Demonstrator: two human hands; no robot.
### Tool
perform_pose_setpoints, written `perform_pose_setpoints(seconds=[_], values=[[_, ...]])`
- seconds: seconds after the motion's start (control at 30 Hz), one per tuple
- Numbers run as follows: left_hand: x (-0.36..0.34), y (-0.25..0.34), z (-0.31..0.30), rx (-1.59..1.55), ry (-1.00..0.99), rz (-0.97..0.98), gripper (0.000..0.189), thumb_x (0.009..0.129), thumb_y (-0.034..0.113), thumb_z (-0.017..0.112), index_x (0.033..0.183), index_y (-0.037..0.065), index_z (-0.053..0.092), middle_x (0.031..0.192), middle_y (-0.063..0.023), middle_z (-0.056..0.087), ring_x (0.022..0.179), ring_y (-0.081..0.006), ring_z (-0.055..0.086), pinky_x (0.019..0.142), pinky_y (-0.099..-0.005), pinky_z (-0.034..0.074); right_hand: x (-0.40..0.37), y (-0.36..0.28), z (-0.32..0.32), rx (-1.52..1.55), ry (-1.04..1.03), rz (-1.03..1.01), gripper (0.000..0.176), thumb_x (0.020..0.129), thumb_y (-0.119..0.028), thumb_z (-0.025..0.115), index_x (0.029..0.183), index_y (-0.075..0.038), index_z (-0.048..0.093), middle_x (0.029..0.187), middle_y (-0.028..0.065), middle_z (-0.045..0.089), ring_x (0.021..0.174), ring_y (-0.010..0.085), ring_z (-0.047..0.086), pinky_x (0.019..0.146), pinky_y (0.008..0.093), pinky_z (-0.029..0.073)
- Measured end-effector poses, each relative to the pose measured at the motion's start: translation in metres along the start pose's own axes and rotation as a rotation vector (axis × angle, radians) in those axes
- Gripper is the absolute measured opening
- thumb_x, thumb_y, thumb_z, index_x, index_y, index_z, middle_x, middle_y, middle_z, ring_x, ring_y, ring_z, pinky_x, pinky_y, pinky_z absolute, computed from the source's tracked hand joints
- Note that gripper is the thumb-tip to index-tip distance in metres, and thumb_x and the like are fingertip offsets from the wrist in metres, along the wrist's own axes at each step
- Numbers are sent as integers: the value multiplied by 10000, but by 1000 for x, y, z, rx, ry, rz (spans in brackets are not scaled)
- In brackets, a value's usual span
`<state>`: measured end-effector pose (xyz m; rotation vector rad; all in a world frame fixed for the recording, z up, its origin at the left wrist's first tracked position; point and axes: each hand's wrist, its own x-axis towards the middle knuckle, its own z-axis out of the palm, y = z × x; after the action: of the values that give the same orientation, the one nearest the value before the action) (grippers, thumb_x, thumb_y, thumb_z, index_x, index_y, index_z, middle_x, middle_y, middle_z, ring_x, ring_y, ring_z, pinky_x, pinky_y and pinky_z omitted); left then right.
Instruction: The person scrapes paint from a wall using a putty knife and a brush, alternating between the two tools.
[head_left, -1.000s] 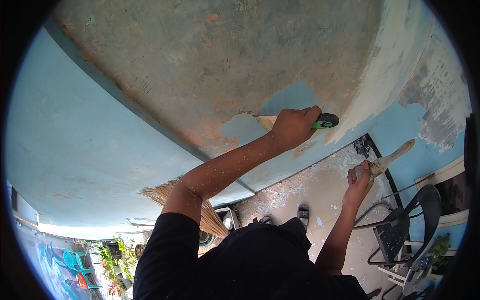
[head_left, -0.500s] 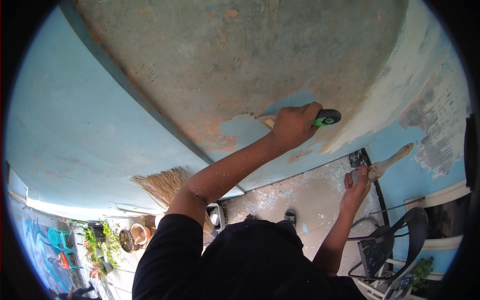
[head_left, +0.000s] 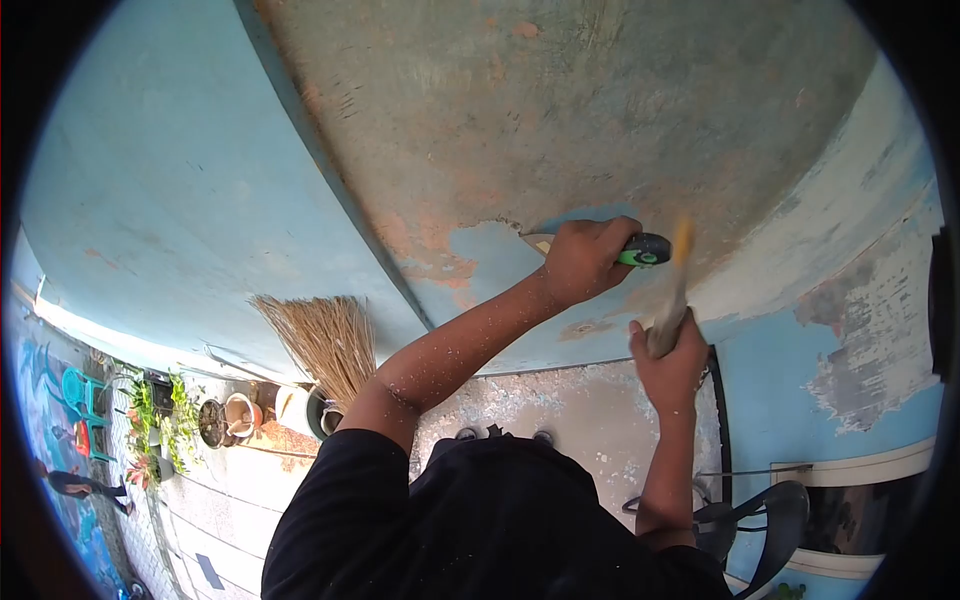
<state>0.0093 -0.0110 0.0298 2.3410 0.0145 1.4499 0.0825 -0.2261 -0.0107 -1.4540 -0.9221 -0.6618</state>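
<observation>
My left hand (head_left: pixel 588 262) is closed round the green and black handle of a paint scraper (head_left: pixel 647 250). The blade points left against the wall (head_left: pixel 560 120), at the edge of a patch of blue paint (head_left: pixel 490 250). In my right hand (head_left: pixel 672 372) is a paintbrush (head_left: pixel 672 300), gripped low near its bristle end. Its handle points up, smeared by motion, with the yellowish tip just beside the scraper's butt end. My fingers cover most of the bristles. Paint flecks dot my left forearm.
A straw broom (head_left: pixel 325 345) leans at the left below a wall ledge. Paint chips litter the floor (head_left: pixel 590 400). A black chair (head_left: pixel 775 530) stands at lower right. Potted plants (head_left: pixel 165 420), turquoise chairs (head_left: pixel 80 390) and another person (head_left: pixel 80 485) are far left.
My right hand has swung up and left, bringing the brush handle from the far right to the scraper's butt end. My left hand keeps the scraper against the wall. The view has shifted.
</observation>
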Motion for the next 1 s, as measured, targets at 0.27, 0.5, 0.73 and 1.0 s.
perform_pose_setpoints(seconds=[0.27, 0.5, 0.73, 1.0], values=[[-2, -4, 5, 32, 61, 13, 351, 679, 75, 800, 958, 94, 588, 716, -97, 644, 614, -298, 653, 539, -390, 502, 51, -22, 4, 364, -260, 250, 242, 841, -143, 694, 962, -82, 494, 858, 51, 519, 678, 222, 498, 667, 370, 454], [-11, 4, 5, 48, 96, -77, 350, 682, 64, 795, 962, 88, 585, 727, -109, 648, 640, -305, 659, 550, -390, 506, 68, -24, -32, 449, 21, 350, 215, 854, -127, 684, 931, -53, 497, 869, 22, 488, 650, 129, 442, 607, 278, 404], [-2, 8, 6, 53, 109, -85, 347, 695, 44, 785, 969, 86, 576, 766, -123, 665, 676, -313, 677, 562, -379, 515, 50, 13, -36, 397, -202, 430, 154, 882, -77, 618, 962, -30, 494, 880, 19, 481, 781, 97, 435, 711, 237, 381], [1, 7, 8, 28, 245, -168, 364, 716, 50, 798, 990, 83, 560, 807, -125, 686, 742, -306, 709, 600, -366, 546, 67, 16, -32, 466, -355, 404, 163, 889, -82, 628, 953, -50, 481, 870, 19, 496, 773, 87, 444, 711, 237, 389]])
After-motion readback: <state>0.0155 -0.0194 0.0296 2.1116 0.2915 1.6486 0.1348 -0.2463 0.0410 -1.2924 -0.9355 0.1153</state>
